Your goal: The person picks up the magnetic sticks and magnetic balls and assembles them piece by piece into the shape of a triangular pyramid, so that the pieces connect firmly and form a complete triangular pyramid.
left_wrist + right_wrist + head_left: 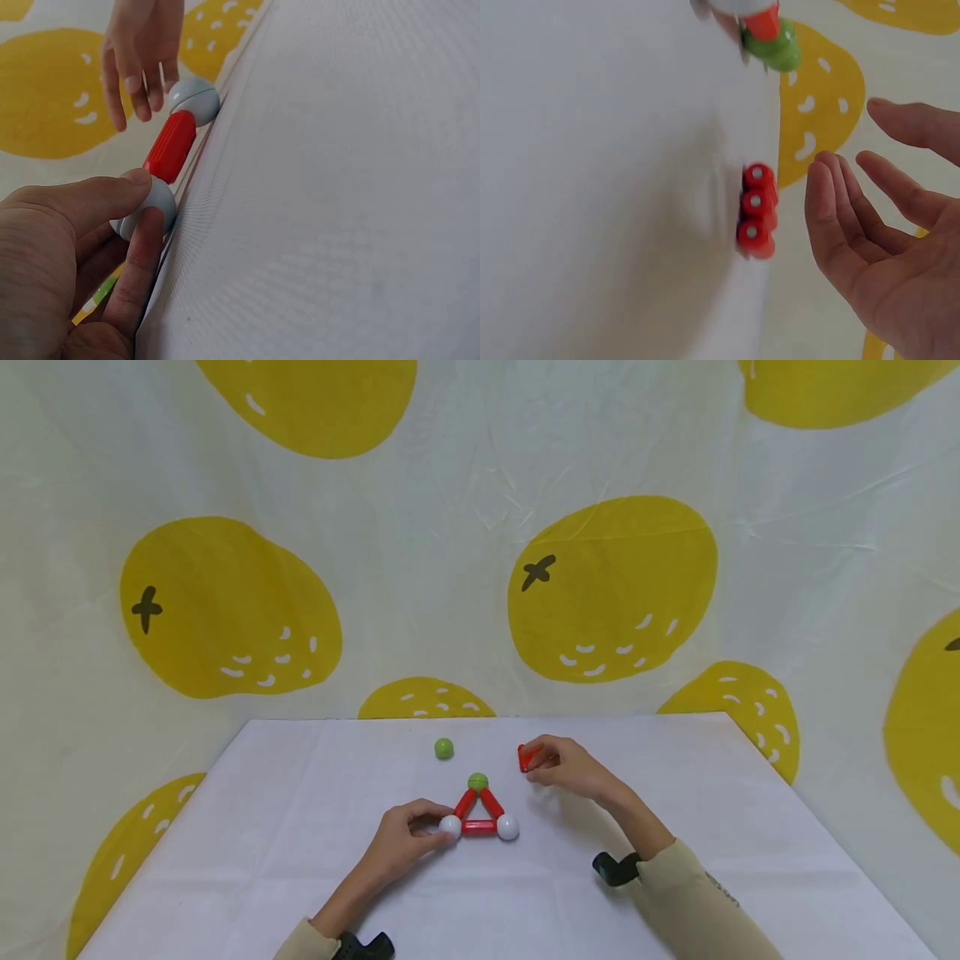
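On the white table lies a triangle of three red rods (479, 827), joined by a green ball (477, 782) at the far corner and white balls at the near corners. My left hand (402, 839) pinches the left white ball (161, 199) between thumb and fingers; the right white ball (507, 827) is untouched. Three loose red rods (755, 202) with pale round ends lie side by side. My right hand (567, 768) hovers just beside and above them, fingers loosely bent and apart from the thumb, nothing between them in the right wrist view. It partly hides the rods in the head view.
A loose green ball (444, 748) sits near the table's far edge, left of the loose rods. Behind the white-covered table (247, 860) hangs a pale cloth with yellow fruit prints (615, 593). Black wrist devices (617, 869) are worn at both cuffs.
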Demonstrator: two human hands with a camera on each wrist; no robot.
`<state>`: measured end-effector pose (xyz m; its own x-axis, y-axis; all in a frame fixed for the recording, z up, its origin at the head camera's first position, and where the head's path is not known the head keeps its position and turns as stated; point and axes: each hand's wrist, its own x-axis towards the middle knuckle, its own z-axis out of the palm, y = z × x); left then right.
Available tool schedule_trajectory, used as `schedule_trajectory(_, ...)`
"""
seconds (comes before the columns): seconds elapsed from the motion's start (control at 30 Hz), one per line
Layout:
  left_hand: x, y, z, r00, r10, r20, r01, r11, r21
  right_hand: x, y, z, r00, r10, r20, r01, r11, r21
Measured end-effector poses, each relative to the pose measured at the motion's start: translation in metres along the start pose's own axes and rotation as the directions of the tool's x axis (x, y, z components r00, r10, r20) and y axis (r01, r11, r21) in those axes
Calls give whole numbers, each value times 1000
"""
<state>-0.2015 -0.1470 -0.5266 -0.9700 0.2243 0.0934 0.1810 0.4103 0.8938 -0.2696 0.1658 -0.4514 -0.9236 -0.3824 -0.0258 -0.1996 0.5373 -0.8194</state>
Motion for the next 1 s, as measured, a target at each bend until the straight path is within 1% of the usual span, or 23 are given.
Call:
schedule_trajectory(0.13, 1, -1, 1, 1000, 7, -2, -7, 1000, 17, 11, 8, -13, 998, 28, -53, -28, 1000, -9)
schedule_trajectory(0.23, 1, -2, 1, 1000, 8, -4, -8, 999, 32, 19, 16, -20, 996, 58, -71, -58, 998, -10)
schedule_trajectory(0.47, 0, -2, 1, 1000, -4, -11, 4, 1000, 13, 35, 35, -24, 984, 161, -72, -162, 987, -19)
schedule_trajectory(0.53, 0, -2, 1, 1000, 3, -10, -3, 1000, 17, 38, 39, -23, 980, 187, -66, -189, 982, -15)
schedule_trajectory(0.63, 0, -3, 1, 1000, 16, -9, -16, 999, 44, 41, 44, -23, 978, 202, -51, -203, 979, -4)
schedule_trajectory(0.73, 0, -4, 1, 1000, 19, -7, -19, 999, 51, 44, 48, -21, 977, 207, -48, -206, 978, 11)
schedule_trajectory(0.8, 0, -4, 0, 1000, 23, -6, -22, 999, 49, 46, 49, -20, 977, 206, -56, -205, 979, 14)
schedule_trajectory(1.0, 0, -2, 0, 1000, 4, 3, -5, 999, 48, 50, 53, -16, 976, 204, -81, -205, 979, 4)
